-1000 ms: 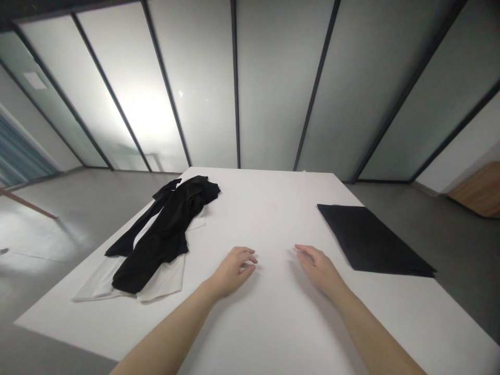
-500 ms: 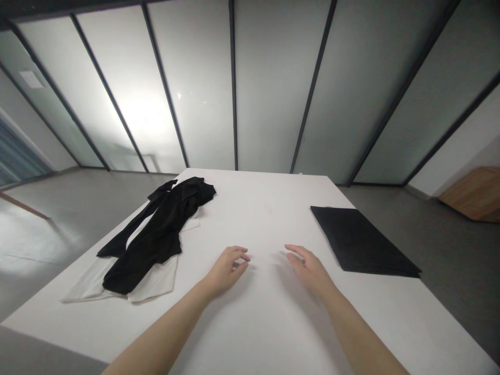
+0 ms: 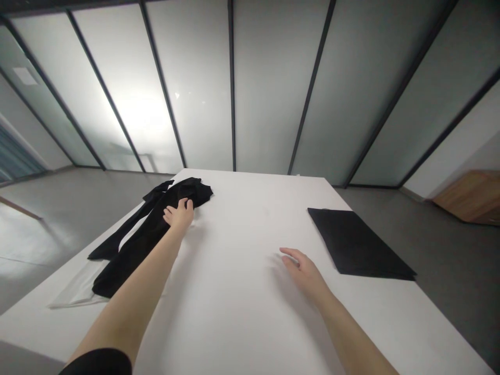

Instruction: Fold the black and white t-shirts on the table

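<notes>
As the head view looks down the length of a white table (image 3: 242, 208), both forearms run out from the bottom of the frame. The left hand (image 3: 178, 214) lies palm down on the upper part of a crumpled black garment (image 3: 128, 260), fingers curled slightly against the cloth; whether they pinch a fold, I cannot tell from this angle. The garment lies long and diagonal on the table's left side, with narrow, sleeve-like lengths trailing toward the lower left. A white cloth (image 3: 78, 289) shows beneath its lower end, reaching out past the black and close to the table's edge.

The right hand (image 3: 304, 273) holds nothing, its fingers loosely open and pointing left. It is low over the tabletop, though contact is hard to judge. A flat, folded black cloth (image 3: 359, 242) lies near it, not touching. Behind the table stands a frosted glass wall (image 3: 273, 88) above a grey floor (image 3: 58, 219).

Risks, as judged from this layout: the black layer sits directly on the white, so a pull on it could drag the white cloth along. A lift from one point could leave the loose sleeves twisting or trailing. Black folds hide their own edges, so a grip taken there could catch the wrong layer or too little cloth.
</notes>
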Demonstrator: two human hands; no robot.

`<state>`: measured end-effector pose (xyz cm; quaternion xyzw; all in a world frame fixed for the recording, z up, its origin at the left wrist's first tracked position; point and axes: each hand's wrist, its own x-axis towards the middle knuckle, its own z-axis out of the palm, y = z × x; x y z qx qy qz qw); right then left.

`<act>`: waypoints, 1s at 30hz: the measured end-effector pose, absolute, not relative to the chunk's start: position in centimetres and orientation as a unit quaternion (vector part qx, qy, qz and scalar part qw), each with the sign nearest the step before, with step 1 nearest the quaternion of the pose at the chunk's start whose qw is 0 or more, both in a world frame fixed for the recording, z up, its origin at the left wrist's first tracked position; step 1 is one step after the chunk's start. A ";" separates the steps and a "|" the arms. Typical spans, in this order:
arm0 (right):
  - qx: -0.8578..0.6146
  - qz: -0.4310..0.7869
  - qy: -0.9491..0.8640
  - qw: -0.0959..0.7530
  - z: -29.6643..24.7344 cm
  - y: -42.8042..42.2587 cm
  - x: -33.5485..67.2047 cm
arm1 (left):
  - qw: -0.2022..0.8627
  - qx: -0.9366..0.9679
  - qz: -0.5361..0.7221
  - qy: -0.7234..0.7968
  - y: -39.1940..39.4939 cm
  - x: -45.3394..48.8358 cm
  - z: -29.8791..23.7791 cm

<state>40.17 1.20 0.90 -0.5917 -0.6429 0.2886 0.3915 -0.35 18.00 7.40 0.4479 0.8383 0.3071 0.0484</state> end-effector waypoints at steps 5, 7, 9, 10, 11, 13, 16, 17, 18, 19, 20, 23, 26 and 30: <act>-0.585 0.294 -0.642 0.399 0.7 1.0 39.6 | 0.067 0.504 0.257 0.822 20.1 -2.8 7.9; -0.583 0.300 -0.639 0.402 0.7 0.9 39.3 | 0.059 0.532 0.267 0.801 20.3 -2.6 8.3; -0.582 0.313 -0.631 0.406 0.6 0.8 38.9 | 0.054 0.554 0.291 0.778 20.0 -1.3 8.8; -0.581 0.325 -0.624 0.410 0.6 0.8 38.6 | 0.051 0.571 0.310 0.759 19.5 -0.1 9.1; -0.579 0.341 -0.613 0.415 0.5 0.9 38.2 | 0.050 0.594 0.334 0.730 18.9 1.2 9.4; -0.569 0.388 -0.582 0.432 0.4 1.1 37.4 | 0.061 0.655 0.378 0.652 17.0 4.6 9.7; -0.538 0.486 -0.508 0.465 0.4 1.6 36.0 | 0.090 0.748 0.398 0.523 12.5 10.0 9.6; -0.523 0.524 -0.477 0.474 0.6 1.7 35.6 | 0.108 0.771 0.395 0.487 10.8 11.6 9.4; -0.506 0.562 -0.445 0.479 0.8 1.9 35.3 | 0.130 0.794 0.388 0.449 9.0 13.0 9.3; -0.488 0.599 -0.417 0.479 1.1 2.0 35.0 | 0.154 0.815 0.377 0.413 7.3 14.1 9.3; -0.471 0.629 -0.397 0.473 1.5 2.1 34.8 | 0.180 0.834 0.361 0.376 5.7 15.0 9.2; -0.455 0.669 -0.379 0.450 2.7 2.6 34.7 | 0.255 0.892 0.258 0.271 2.5 16.1 9.4; -0.485 0.656 -0.355 0.456 3.7 3.4 35.0 | 0.233 0.887 0.224 0.331 2.4 15.2 9.1; -0.527 0.639 -0.298 0.475 4.5 4.9 35.8 | 0.078 0.803 0.159 0.569 5.4 12.3 7.3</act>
